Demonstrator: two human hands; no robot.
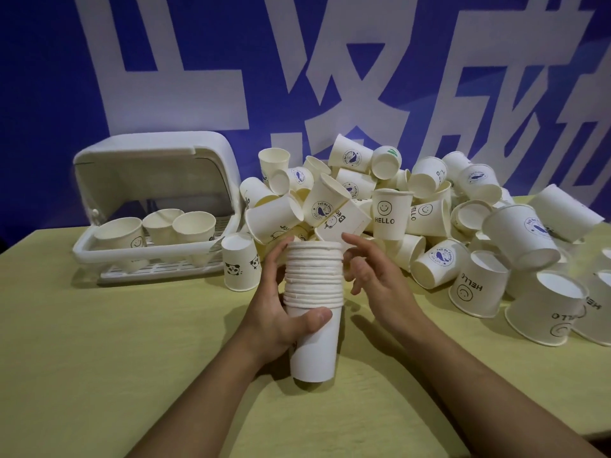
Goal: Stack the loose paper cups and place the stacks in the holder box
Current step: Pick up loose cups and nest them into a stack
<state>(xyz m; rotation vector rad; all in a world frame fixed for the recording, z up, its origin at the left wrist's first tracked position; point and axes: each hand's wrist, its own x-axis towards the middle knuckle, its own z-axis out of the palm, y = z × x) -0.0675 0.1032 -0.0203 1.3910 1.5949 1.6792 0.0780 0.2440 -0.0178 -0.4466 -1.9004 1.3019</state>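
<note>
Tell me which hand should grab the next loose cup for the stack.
Right. The right hand is free and open beside the pile of loose cups, while the left hand holds the stack upright.

Open tabletop [99, 342] before the holder box [155, 206]; cup heap [413, 209] crowding centre and right.

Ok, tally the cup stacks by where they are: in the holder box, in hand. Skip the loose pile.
Stacks standing in the holder box: 3
Stack gripped by the left hand: 1
Stacks in the right hand: 0
Total: 4 stacks
</note>
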